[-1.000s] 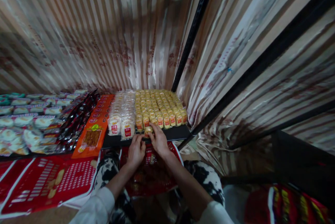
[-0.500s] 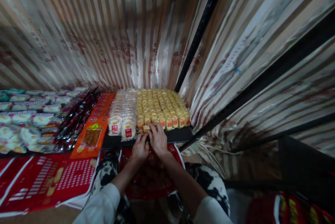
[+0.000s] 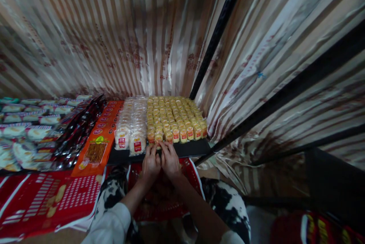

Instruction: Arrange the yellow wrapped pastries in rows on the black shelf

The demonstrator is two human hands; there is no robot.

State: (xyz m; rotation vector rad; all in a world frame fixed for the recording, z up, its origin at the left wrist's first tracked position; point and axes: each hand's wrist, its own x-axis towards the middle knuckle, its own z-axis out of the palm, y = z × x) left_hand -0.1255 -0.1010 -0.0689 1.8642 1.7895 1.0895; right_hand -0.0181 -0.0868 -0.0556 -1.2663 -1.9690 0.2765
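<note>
Rows of small yellow wrapped snack packets [image 3: 176, 116] stand tightly packed on a black shelf [image 3: 194, 148]. My left hand [image 3: 151, 163] and my right hand [image 3: 170, 159] meet side by side at the shelf's front edge. Their closed fingertips press on a yellow snack packet [image 3: 159, 144] at the front of the left rows; the fingers partly cover it. Just left of it stand two rows of clear-wrapped white packets [image 3: 137, 144] with red labels. Below my hands, between my knees, sits an open red bag [image 3: 159, 208] with dim contents.
An orange packet of sticks [image 3: 95, 152], dark shiny packets [image 3: 78, 129] and white packets [image 3: 37, 131] fill the shelf leftward. A red printed bag [image 3: 54, 198] hangs below. Black metal posts [image 3: 219, 38] and striped sheeting [image 3: 119, 38] enclose the back and right.
My hands have drawn closer together and slightly lower. The yellow packet at my fingertips has gone from lying sideways to standing against the front of the rows.
</note>
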